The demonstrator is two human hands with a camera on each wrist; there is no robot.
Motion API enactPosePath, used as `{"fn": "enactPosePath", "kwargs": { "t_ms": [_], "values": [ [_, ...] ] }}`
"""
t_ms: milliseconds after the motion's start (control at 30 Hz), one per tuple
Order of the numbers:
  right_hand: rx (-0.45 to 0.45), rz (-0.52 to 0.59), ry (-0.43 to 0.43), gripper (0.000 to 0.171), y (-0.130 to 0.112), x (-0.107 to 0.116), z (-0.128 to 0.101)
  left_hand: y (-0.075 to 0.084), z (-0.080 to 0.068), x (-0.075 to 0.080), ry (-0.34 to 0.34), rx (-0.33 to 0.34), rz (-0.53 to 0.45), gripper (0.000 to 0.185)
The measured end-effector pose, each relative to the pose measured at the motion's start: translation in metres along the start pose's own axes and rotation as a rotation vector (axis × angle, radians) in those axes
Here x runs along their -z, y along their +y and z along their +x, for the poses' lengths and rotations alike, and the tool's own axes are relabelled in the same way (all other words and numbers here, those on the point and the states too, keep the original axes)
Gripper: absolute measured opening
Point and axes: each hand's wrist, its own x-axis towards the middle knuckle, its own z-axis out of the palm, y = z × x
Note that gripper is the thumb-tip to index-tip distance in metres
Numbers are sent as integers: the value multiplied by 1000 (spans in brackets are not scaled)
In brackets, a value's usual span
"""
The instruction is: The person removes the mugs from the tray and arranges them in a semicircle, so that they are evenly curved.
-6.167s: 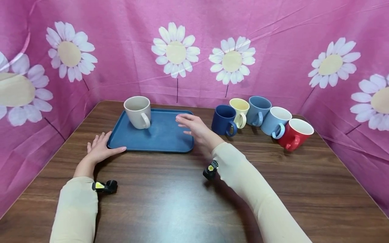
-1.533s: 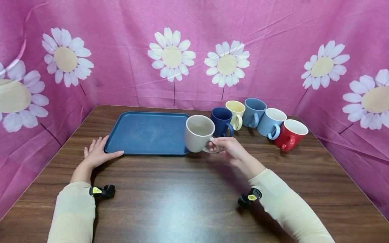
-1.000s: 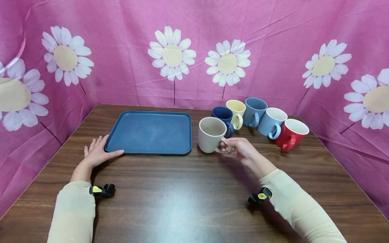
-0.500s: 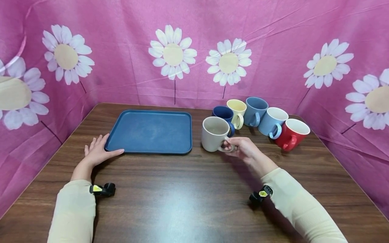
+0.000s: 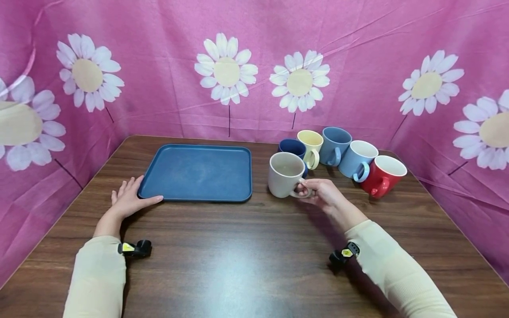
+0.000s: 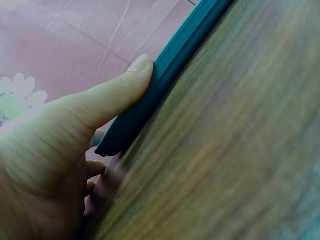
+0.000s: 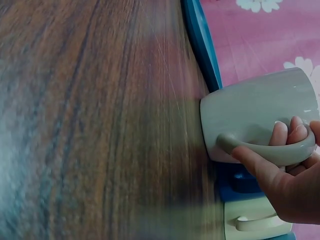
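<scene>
While gripped: mug (image 5: 284,174) left of hand (image 5: 323,194)

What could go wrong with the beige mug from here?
The beige mug sits right in front of the dark blue mug; a push back could knock them together. The right hand grips only the handle, so the mug could tip as the fingers pull out.

Right hand (image 7: 292,187) gripping beige mug (image 7: 250,117) handle, blue tray (image 7: 202,45) edge beside
</scene>
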Motion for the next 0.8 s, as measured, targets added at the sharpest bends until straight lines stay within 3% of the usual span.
{"fn": "enactPosePath", "kwargs": {
  "t_ms": [800],
  "values": [
    [20,-28,-6,23,2,7,1,1,0,0,0,-1,4,102]
  ]
}}
